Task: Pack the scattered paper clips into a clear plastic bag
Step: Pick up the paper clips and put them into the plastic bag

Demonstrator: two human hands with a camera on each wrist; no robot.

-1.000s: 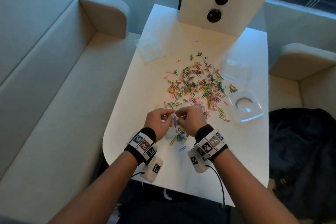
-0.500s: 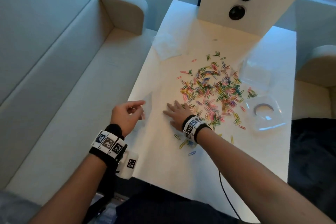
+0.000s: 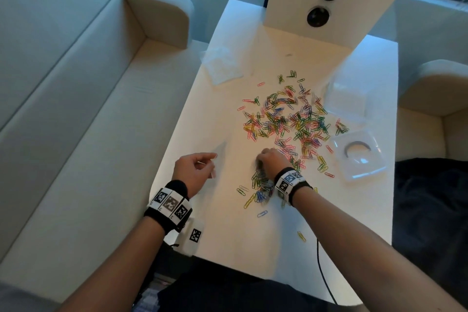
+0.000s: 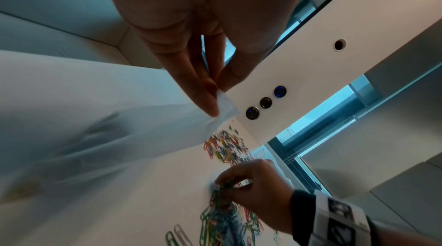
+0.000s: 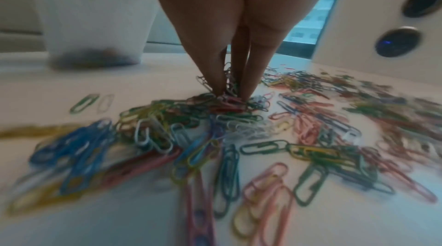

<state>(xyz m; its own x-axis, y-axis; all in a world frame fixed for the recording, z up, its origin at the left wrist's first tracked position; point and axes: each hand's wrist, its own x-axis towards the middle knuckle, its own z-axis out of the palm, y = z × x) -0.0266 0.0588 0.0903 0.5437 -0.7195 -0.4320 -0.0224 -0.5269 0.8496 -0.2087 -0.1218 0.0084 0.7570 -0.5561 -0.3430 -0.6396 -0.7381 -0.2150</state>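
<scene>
White table (image 3: 228,230) here, with a big multicoloured scatter of paper clips (image 3: 291,119) across the middle. A clear plastic lid-looking thing (image 3: 359,157) sits at the right edge, another clear box (image 3: 347,96) behind it, and a crumpled clear bag (image 3: 222,68) far left (hard to see).
</scene>
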